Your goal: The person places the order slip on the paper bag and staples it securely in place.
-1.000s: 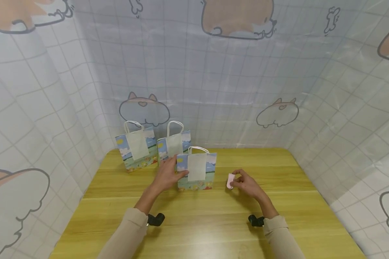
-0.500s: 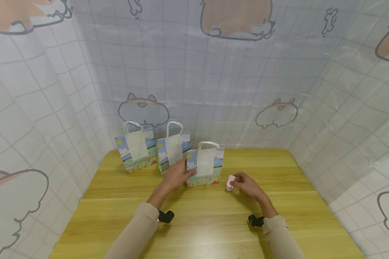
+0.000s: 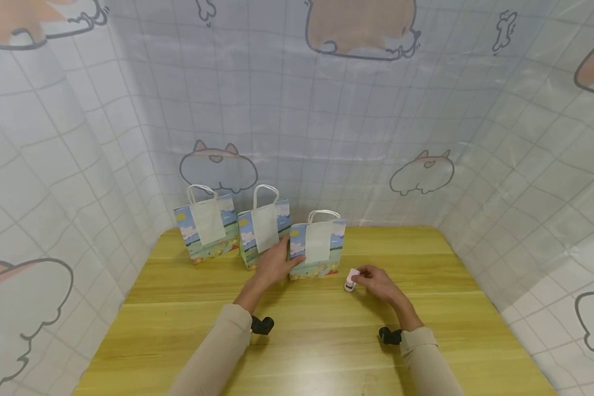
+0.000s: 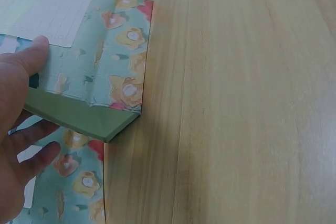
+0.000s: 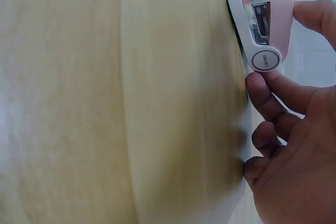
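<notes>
My left hand (image 3: 272, 265) grips the left side of a paper bag (image 3: 318, 242) printed with sky, meadow and flowers. In the left wrist view the thumb presses on its front (image 4: 123, 40), while the other fingers lie past its green side panel (image 4: 86, 114). Standing on the table right of this bag is a small pink and white stapler (image 3: 351, 279). My right hand (image 3: 380, 283) holds it, thumb on the pink top arm and a finger at the hinge, as the right wrist view shows. The stapler's mouth (image 5: 257, 11) gapes toward the bag.
Two matching paper bags stand to the left: one (image 3: 264, 228) right beside the left hand, another (image 3: 208, 228) farther left. All carry white twisted handles. The wooden table (image 3: 317, 341) ends at a tile-patterned curtain (image 3: 351, 165) behind and on both sides.
The left hand has slid the gripped bag right and slightly back, closer to the stapler and away from the middle bag. The right hand stays put, tipping the stapler a little.
</notes>
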